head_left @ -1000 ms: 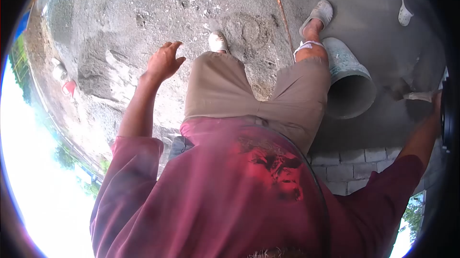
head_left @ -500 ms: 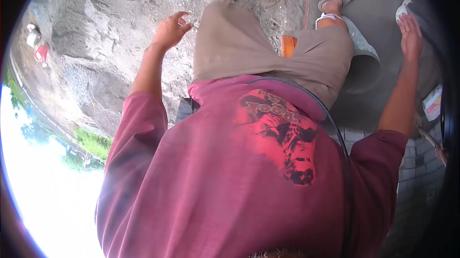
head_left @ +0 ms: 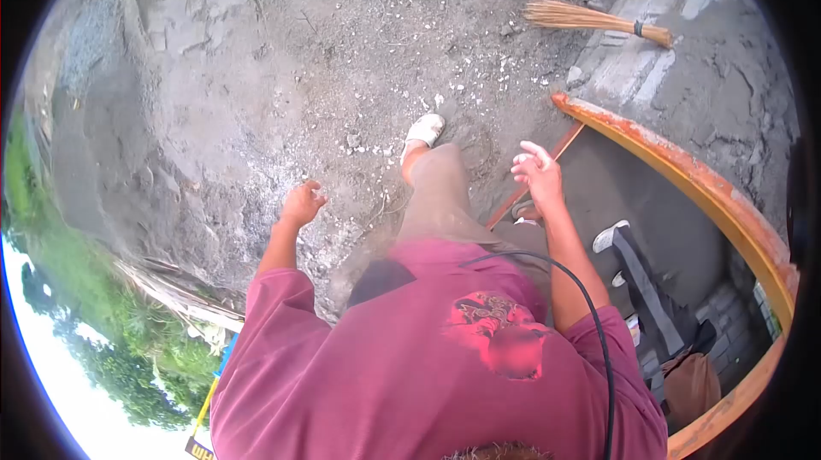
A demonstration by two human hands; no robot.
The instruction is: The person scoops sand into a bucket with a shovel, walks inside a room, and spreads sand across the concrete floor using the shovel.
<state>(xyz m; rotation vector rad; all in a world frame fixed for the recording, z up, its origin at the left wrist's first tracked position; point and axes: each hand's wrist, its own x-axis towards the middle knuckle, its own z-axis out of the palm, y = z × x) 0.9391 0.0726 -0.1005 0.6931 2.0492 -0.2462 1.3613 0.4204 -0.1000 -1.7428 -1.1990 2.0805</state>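
Note:
My left hand [head_left: 304, 203] hangs beside my left hip above the rough ground, fingers loosely bent and apart, holding nothing. In front of my right thigh, my right hand [head_left: 539, 176] is raised with its fingers half curled and spread, also with nothing in it. It is nearest to the orange wooden door frame [head_left: 684, 161], apart from it. One white shoe [head_left: 425, 128] of mine is forward on the gritty ground, while the other foot is mostly hidden below my right arm.
A stick broom [head_left: 599, 20] lies beyond the frame, near a cement-smeared block surface [head_left: 641, 54]. Inside the frame, at right, is another person in dark trousers [head_left: 646, 289] with a grey stripe. Boards [head_left: 175, 293] and greenery [head_left: 154, 357] are at left.
I have stepped forward past the door frame, and the broom has come into view. The grey bucket has left view. My right hand has moved inward from far right, its fingers now bent.

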